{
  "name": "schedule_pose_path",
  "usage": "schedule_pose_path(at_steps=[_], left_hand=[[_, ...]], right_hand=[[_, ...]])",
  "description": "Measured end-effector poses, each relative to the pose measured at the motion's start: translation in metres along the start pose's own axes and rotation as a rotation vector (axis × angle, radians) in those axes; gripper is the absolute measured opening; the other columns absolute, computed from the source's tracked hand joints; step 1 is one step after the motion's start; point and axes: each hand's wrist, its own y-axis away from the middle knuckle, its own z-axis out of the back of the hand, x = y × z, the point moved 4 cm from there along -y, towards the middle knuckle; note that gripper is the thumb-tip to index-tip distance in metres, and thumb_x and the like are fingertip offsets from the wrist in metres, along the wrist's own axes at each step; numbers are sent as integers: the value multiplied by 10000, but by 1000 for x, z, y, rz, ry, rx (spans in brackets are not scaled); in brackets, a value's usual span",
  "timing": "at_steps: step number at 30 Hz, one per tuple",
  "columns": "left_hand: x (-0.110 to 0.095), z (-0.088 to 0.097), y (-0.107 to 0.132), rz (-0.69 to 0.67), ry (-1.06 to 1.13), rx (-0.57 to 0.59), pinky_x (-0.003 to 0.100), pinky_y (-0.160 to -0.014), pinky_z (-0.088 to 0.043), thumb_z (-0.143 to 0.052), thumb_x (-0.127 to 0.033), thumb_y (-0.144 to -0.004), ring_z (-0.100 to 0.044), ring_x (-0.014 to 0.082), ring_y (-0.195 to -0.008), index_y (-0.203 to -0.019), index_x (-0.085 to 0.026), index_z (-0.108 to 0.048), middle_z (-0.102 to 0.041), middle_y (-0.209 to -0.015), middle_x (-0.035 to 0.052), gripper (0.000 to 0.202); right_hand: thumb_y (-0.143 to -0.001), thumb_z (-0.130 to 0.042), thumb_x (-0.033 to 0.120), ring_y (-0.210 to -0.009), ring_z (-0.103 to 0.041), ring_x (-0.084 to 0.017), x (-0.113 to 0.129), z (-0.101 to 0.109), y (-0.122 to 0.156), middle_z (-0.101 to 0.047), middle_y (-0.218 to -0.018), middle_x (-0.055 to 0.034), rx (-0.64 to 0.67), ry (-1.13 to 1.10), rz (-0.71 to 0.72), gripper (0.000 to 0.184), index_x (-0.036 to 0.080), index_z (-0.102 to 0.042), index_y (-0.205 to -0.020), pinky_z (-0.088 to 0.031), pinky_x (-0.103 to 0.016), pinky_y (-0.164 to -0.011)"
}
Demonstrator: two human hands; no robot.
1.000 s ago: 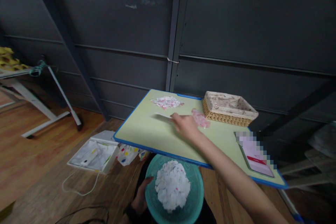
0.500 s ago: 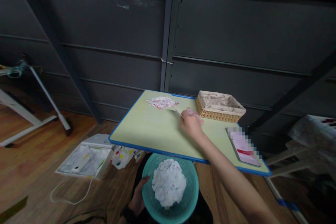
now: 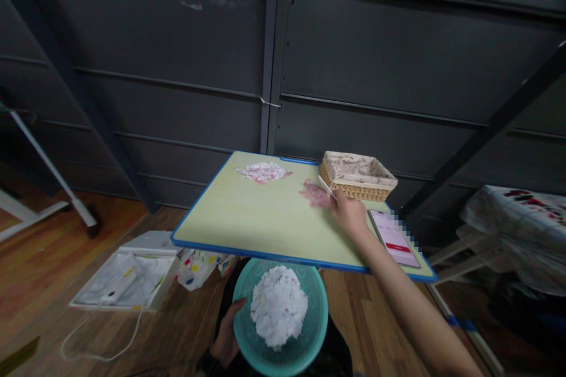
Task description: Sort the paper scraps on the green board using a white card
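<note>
My left hand (image 3: 229,333) grips the left rim of a round green plastic basket (image 3: 316,336) at my lap. A heap of white paper scraps (image 3: 279,305) fills its middle. Above the right part of the yellow board, my right hand (image 3: 351,215) is closed on a thin white stick-like tool (image 3: 327,187), its kind too small to make out. The tool's tip points up and left, near the wicker basket's front corner. Just left of this hand lies a patch of pink scraps (image 3: 315,194). A flat pile of white and pink scraps (image 3: 264,172) is at the back left.
The yellow board table (image 3: 247,218) has a blue edge. A cloth-lined wicker basket (image 3: 360,191) stands at its back right, and a phone (image 3: 395,241) lies at its right end. An open white box (image 3: 124,283) with a cord is on the floor. Dark metal panels rise behind.
My right hand has moved right with the white tool, away from the white-and-pink pile, uncovering the pink patch. The left hand keeps its hold on the green basket. The view has shifted slightly.
</note>
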Motion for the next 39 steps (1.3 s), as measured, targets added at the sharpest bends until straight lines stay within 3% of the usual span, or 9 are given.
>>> schedule_pose_path(at_steps=[11, 24, 30, 35, 39], left_hand=[[0, 3, -1, -31, -31, 28, 454, -951, -466, -639, -170, -716, -660, 336, -1009, -1106, -36, -633, -775, -874, 135, 413], [3, 10, -12, -10, 48, 71, 475, -1001, -431, -655, -178, -702, -611, 354, -1089, -1212, -93, -568, -760, -987, 119, 525], [2, 4, -4, -18, 33, 43, 474, -975, -451, -660, -194, -697, -626, 358, -1061, -1193, -107, -584, -778, -902, 95, 509], [2, -1, 2, 18, 29, 34, 496, -939, -469, -674, -178, -665, -630, 363, -1057, -1252, -83, -529, -777, -870, 123, 612], [1, 1, 2, -7, 11, -19, 478, -937, -464, -662, -178, -662, -644, 375, -1017, -1128, -49, -607, -778, -776, 124, 487]], right_hand=[[-883, -363, 287, -663, -620, -233, 5, 1, -13, -682, -755, -139, 102, 1, -11, 351, 131, -607, -1082, -370, -279, -589], [-853, -400, 333, -724, -614, -230, -5, 26, -36, -691, -829, -117, -129, -316, -159, 353, 140, -643, -1022, -389, -287, -643], [-861, -411, 327, -841, -622, -233, 36, 27, -69, -687, -999, -119, -145, -549, -36, 382, 138, -602, -1133, -426, -299, -736], [-881, -408, 289, -893, -626, -242, 75, 8, -84, -692, -1000, -108, -58, -501, 35, 364, 170, -582, -1178, -426, -302, -770], [-900, -388, 279, -871, -639, -234, 87, -4, -82, -697, -995, -101, -38, -476, 82, 377, 193, -562, -1223, -429, -301, -772]])
